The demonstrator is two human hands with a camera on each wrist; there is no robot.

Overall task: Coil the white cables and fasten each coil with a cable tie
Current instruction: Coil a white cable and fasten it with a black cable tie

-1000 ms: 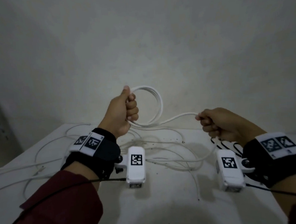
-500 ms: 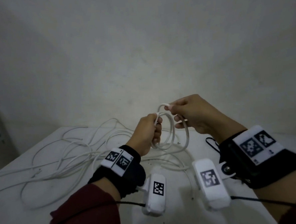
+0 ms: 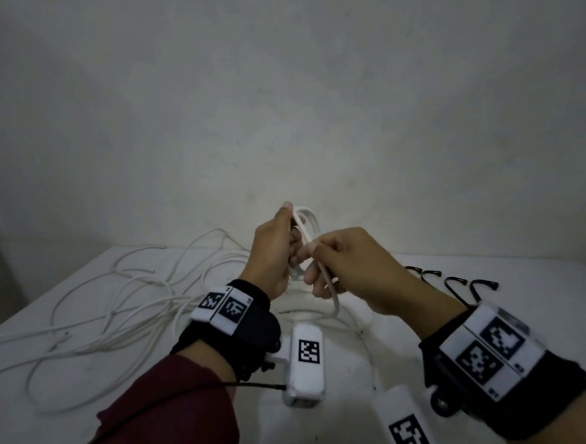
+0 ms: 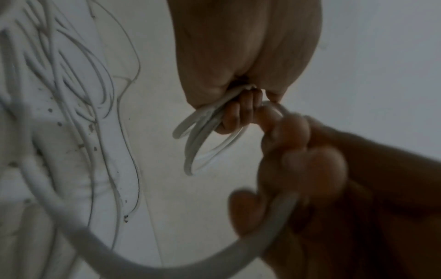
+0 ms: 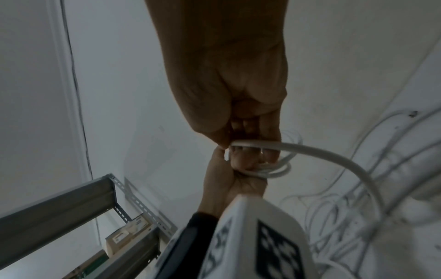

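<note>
Presently the task stands at an early stage. The left hand [image 3: 275,253] holds a small coil [image 3: 305,228] of white cable above the table [image 3: 496,312], its fingers curled round several gathered turns; the left wrist view shows the loops [image 4: 203,136] bunched in that grip. The right hand [image 3: 353,269] is pressed close against the left, pinching the running length of the same cable [image 3: 332,295] between thumb and fingers and laying it onto the coil. No tie is on this coil, and the cable's tail hangs down to the table, so winding appears unfinished.

A loose tangle of white cables [image 3: 118,301] lies spread over the left part of the table, uncoiled. Several black cable ties [image 3: 460,282] lie in a row on the far right, untouched. No finished, fastened coil is visible in any view.

Against the frame one second earlier: the hands were then well apart, the right drawing cable out to the side; they are now together. Half a second ago the right hand was above the coil; it is now lower, at the coil's near side. The coil looks tighter and carries more turns.
</note>
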